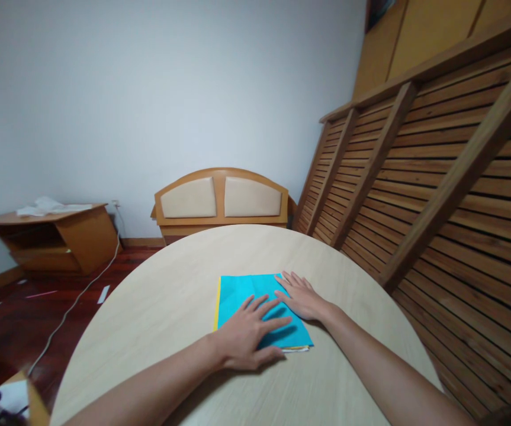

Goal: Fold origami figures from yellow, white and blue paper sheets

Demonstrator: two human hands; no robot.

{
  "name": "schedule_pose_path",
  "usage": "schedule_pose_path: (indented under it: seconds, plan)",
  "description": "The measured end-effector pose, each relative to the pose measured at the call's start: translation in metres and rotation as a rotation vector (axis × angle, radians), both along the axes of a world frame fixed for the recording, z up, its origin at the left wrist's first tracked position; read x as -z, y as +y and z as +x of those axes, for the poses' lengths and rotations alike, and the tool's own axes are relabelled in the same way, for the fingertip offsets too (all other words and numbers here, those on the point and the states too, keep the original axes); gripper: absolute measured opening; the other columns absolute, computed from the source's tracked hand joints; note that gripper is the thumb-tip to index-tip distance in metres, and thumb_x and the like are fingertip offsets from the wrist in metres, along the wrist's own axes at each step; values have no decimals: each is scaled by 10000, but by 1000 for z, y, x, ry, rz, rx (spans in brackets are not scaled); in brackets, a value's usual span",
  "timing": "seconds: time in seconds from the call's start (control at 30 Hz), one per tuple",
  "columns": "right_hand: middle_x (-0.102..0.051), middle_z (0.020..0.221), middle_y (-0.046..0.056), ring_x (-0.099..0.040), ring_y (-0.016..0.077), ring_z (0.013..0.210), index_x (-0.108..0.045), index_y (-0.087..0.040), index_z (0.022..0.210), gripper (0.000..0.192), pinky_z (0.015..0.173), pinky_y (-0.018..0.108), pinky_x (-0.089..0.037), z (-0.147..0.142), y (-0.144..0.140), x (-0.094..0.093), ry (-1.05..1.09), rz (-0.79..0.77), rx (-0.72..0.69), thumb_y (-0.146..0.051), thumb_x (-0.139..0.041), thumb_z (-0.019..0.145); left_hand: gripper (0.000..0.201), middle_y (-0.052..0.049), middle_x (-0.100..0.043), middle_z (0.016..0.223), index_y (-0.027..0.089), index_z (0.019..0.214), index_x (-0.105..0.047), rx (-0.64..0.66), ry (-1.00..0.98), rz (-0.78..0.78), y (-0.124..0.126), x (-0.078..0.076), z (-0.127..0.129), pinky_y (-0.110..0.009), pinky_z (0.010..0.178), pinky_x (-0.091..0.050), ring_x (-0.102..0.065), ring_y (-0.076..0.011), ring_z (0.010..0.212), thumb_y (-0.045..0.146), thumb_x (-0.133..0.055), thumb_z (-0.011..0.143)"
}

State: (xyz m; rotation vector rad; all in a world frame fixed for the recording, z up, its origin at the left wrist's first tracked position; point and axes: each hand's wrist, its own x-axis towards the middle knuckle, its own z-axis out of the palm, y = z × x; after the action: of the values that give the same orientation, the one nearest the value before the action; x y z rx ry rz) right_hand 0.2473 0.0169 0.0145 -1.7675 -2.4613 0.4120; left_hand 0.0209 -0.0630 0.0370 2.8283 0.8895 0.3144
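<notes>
Both forearms reach in, and my left hand (248,334) lies flat and spread on the blue paper (246,296), grasping nothing, while my right hand (302,296) presses open-palmed on its far right corner. That paper sits mid-surface (157,319), a yellow sheet (217,305) edging out beneath; I judge it lined up, with pressing left.

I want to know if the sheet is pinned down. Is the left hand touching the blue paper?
Touching. The head view shows the left hand lying flat, fingers spread on the blue paper, no gap visible.
</notes>
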Motion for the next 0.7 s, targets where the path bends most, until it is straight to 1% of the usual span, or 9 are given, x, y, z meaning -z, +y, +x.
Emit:
schedule_pose_path:
  seconds: [0.07,0.13,0.2,0.27,0.37,0.47,0.53,0.63,0.7]
  plan:
    - [-129,1632,48,-78,299,1498,-221,-250,1555,710,1193,514,-84,-1,2,0,5,1,-9,-634,-236,957,565,-48,-330,1573,380,1453,-410,16,12,-27,-2,3,1,-621,1128,-261,-312,-378,1422,609,-420,937]
    - [-154,1628,53,-117,286,1495,-198,-233,1561,733,1198,478,-110,0,6,0,13,11,-25,-645,-212,954,531,-54,-374,1549,372,1433,-446,-26,34,-19,7,8,-7,-625,1118,-274,-313,-383,1420,596,-377,957]
    - [-172,1624,62,-142,278,1492,-193,-209,1563,755,1201,446,-127,3,13,0,4,24,-28,-652,-189,951,514,-50,-377,1548,374,1432,-447,-110,50,0,26,14,-25,-615,1115,-285,-321,-372,1417,577,-358,968]
    - [-167,1625,63,-138,277,1492,-194,-199,1562,759,1203,451,-121,7,22,0,-26,25,-3,-647,-188,949,512,-48,-364,1556,361,1433,-450,-209,61,8,54,19,-51,-601,1123,-280,-315,-361,1423,565,-333,977]
    - [-146,1630,54,-109,280,1497,-203,-211,1560,729,1199,492,-103,9,38,2,-67,19,41,-618,-188,956,528,-57,-405,1532,329,1419,-482,-422,104,22,100,22,-95,-555,1137,-278,-317,-342,1425,566,-321,975]
    - [-118,1636,40,-82,292,1498,-214,-242,1556,699,1190,538,-88,4,53,3,-77,11,82,-606,-171,962,528,-51,-421,1524,320,1398,-510,-726,161,12,140,19,-133,-504,1138,-294,-356,-329,1406,568,-368,954]
    - [-97,1639,39,-69,298,1499,-201,-256,1558,691,1181,566,-72,-2,62,3,-80,1,118,-607,-166,964,532,-95,-448,1500,275,1394,-519,-831,162,21,161,17,-150,-523,1114,-315,-385,-344,1384,538,-362,958]
    - [-108,1637,46,-68,304,1498,-211,-264,1554,684,1163,608,-55,-10,72,5,-75,17,167,-608,-195,963,524,-131,-465,1480,256,1375,-530,-943,151,39,183,14,-158,-579,1059,-347,-421,-376,1346,517,-347,959]
    - [-136,1632,52,-86,314,1494,-244,-266,1545,688,1152,629,-53,-11,76,8,-50,54,180,-621,-224,956,507,-158,-465,1471,239,1366,-533,-1001,141,61,189,14,-150,-638,1024,-341,-406,-415,1342,482,-348,961]
